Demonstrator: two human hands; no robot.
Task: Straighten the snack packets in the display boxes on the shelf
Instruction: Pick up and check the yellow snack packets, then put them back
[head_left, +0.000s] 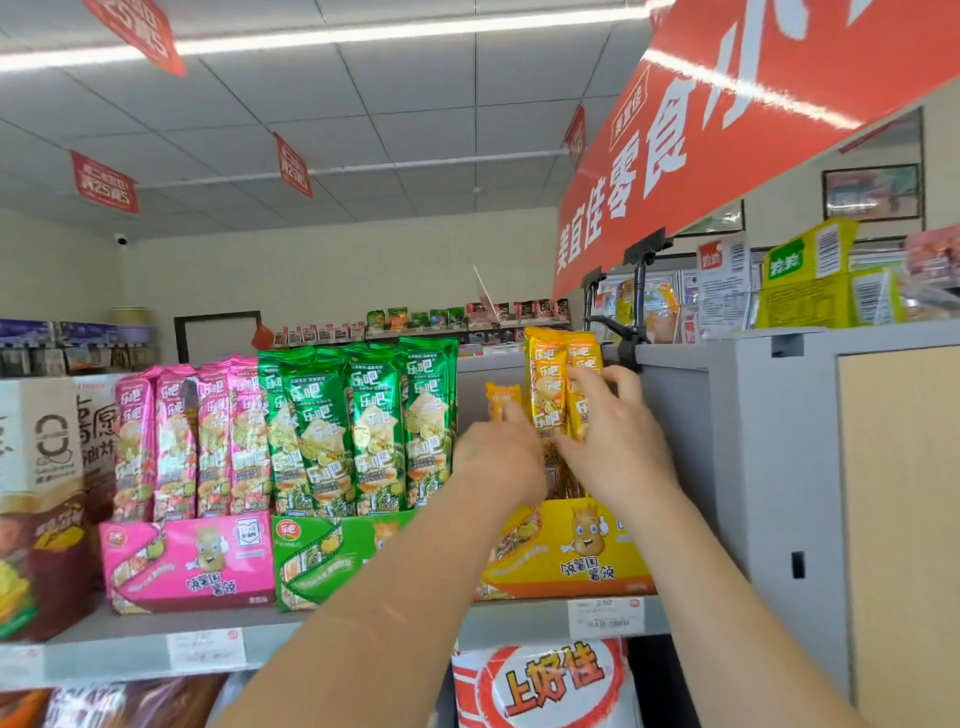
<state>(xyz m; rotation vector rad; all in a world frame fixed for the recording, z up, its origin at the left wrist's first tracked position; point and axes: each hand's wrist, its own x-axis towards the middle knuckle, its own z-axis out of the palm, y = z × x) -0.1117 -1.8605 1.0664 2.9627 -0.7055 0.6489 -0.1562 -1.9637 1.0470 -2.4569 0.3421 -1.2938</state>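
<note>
From the head camera, three printed cardboard display boxes stand side by side on a grey shelf (130, 631): a pink box (189, 564), a green box (322, 561) and a yellow box (571, 551), each a low rectangular tray with a cartoon potato on the front. Tall, narrow, glossy foil snack packets stand upright in them: about four pink packets (192, 441), about four green packets (358, 426), crinkled and shiny, and two tall yellow packets (550, 384) at the right of the yellow box, with one shorter yellow packet (501, 400) set lower to their left.

Both bare arms reach up into the yellow box. The left hand (498, 457) is loosely curled, its fingertips touching the short packet. The right hand (618, 431) is half open, fingers spread and bent against the faces of the two tall packets; whether it actually grips them cannot be told.
</note>
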